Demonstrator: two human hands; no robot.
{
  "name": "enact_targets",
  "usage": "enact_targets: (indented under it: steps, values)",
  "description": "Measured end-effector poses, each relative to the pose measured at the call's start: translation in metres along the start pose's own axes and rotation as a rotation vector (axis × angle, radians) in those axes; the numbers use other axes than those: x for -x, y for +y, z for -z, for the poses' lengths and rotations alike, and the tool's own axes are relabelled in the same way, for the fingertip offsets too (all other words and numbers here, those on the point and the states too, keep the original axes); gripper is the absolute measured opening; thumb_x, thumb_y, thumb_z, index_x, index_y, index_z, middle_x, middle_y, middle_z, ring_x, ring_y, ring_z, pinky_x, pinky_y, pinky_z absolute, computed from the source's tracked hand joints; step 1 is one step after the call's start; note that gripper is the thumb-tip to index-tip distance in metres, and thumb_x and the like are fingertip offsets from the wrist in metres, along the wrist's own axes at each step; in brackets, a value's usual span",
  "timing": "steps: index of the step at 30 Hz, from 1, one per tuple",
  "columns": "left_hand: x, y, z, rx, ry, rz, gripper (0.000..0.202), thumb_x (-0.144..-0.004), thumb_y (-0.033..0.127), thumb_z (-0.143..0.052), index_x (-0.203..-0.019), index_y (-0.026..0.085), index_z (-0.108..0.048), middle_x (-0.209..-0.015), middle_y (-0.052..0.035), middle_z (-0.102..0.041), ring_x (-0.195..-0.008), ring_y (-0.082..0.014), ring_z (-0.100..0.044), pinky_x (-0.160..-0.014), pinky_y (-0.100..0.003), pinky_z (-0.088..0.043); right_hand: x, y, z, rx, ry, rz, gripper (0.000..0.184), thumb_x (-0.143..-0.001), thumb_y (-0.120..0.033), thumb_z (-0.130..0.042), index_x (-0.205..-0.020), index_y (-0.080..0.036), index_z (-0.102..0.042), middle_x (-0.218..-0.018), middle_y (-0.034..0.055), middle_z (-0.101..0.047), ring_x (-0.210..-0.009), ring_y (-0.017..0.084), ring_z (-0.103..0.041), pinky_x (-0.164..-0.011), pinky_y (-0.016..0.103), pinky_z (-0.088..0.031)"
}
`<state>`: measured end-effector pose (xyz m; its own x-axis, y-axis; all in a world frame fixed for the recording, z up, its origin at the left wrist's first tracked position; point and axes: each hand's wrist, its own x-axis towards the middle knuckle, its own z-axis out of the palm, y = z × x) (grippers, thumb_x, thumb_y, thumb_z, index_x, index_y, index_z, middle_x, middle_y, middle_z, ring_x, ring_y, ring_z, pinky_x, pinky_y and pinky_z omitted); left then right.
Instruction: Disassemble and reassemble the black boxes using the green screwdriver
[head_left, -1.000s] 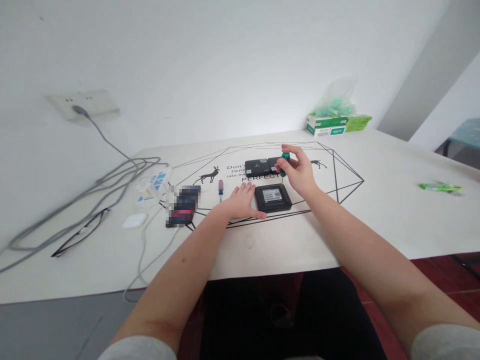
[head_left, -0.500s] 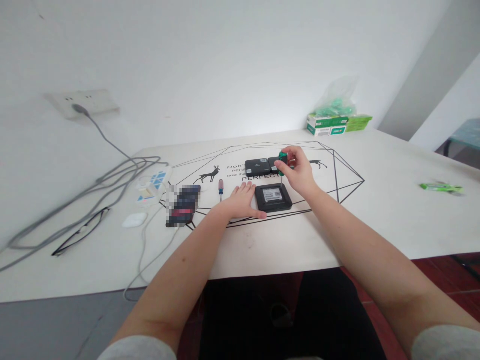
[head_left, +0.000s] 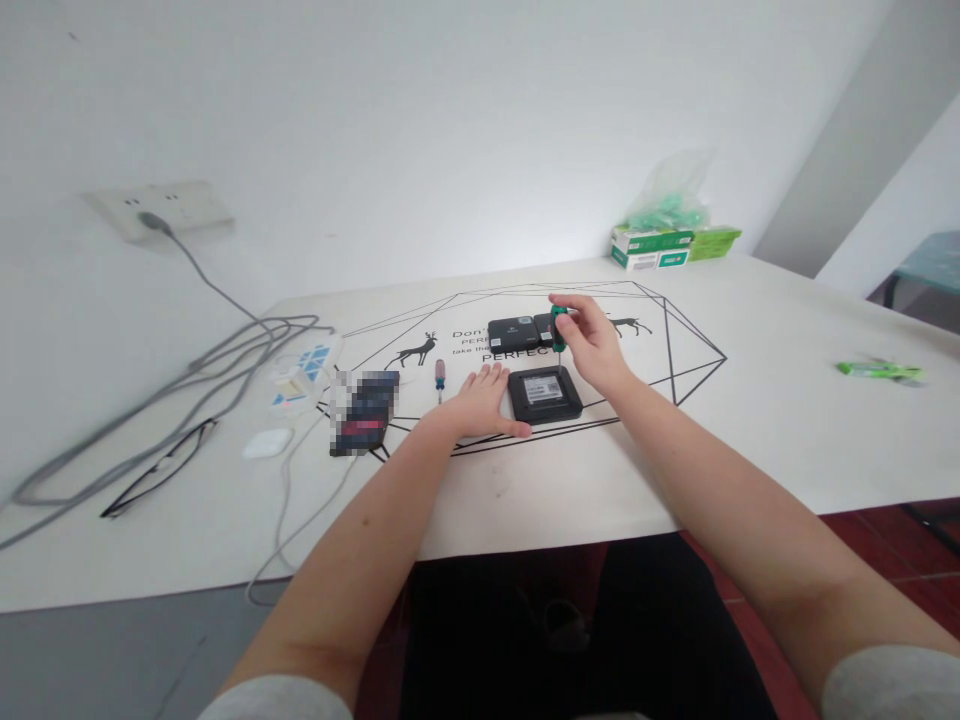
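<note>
A square black device (head_left: pixel 568 404) with a white label on its face lies on the table mat. My left hand (head_left: pixel 484 402) rests flat beside it, fingers spread and thumb along its near left corner. Above the device's far right side, my right hand (head_left: pixel 592 340) grips a green-handled screwdriver (head_left: pixel 559 328), held upright with its shaft reaching down to the far edge. Just behind are two more black boxes, the left black box (head_left: pixel 513 333) in full view and the right one partly covered by the screwdriver and fingers. A second screwdriver (head_left: pixel 440 376) lies left of my left hand.
On the left are a phone (head_left: pixel 366 414), a white case (head_left: pixel 268 443), glasses (head_left: pixel 159 468), a power strip (head_left: pixel 304 375) and grey cables (head_left: pixel 187 385). Green and white boxes (head_left: pixel 651 243) with a plastic bag stand at the back right. A green packet (head_left: pixel 879 371) lies far right.
My right hand has shifted its fingers on the green screwdriver's handle, which now stands more clearly upright. My left hand stays in place; the view has moved slightly.
</note>
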<state>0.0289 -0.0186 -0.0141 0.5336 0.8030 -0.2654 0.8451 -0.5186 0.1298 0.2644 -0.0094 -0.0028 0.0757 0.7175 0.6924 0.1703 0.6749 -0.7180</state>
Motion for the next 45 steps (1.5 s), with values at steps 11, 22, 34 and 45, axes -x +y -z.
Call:
enact_targets:
  steps: [11, 22, 34, 45]
  values:
    - [0.000, 0.001, 0.001, -0.003, -0.008, 0.004, 0.146, -0.072, 0.098, -0.049, -0.170, 0.000, -0.003, -0.177, -0.0257, 0.006, -0.167, -0.0397, 0.005, -0.134, -0.052, -0.006, -0.003, 0.007, 0.001, 0.150, 0.075, 0.108, 0.030, -0.091, -0.039, -0.074, -0.118, -0.028, -0.066, -0.087, -0.0017, -0.055, -0.075, 0.016, -0.053, -0.072, 0.035, -0.052]
    - [-0.001, -0.002, -0.002, -0.006, 0.003, -0.002, 0.145, -0.073, 0.098, -0.050, -0.171, 0.003, -0.003, -0.178, -0.0251, 0.005, -0.167, -0.0400, 0.005, -0.134, -0.052, -0.007, -0.005, 0.010, -0.001, -0.012, 0.130, -0.039, 0.049, -0.075, -0.041, -0.090, -0.110, -0.030, -0.058, -0.142, 0.0067, -0.055, -0.091, 0.018, -0.067, -0.078, 0.039, -0.063]
    - [-0.001, -0.001, -0.001, -0.005, -0.001, -0.001, 0.144, -0.073, 0.099, -0.046, -0.171, 0.002, -0.004, -0.178, -0.0249, 0.006, -0.167, -0.0402, 0.004, -0.134, -0.053, -0.007, -0.004, 0.012, -0.001, 0.063, 0.082, 0.050, 0.036, -0.094, -0.057, -0.069, -0.116, -0.029, -0.066, -0.100, 0.0024, -0.066, -0.082, 0.018, -0.063, -0.071, 0.035, -0.058]
    - [0.000, 0.000, 0.001, 0.002, 0.000, -0.007, 0.144, -0.073, 0.099, -0.047, -0.171, 0.002, -0.004, -0.178, -0.0253, 0.004, -0.167, -0.0400, 0.003, -0.134, -0.053, -0.007, -0.008, 0.016, 0.008, 0.182, 0.063, 0.188, 0.033, -0.105, -0.054, -0.050, -0.119, -0.032, -0.069, -0.127, 0.0098, -0.062, -0.129, 0.029, -0.058, -0.106, 0.052, -0.056]
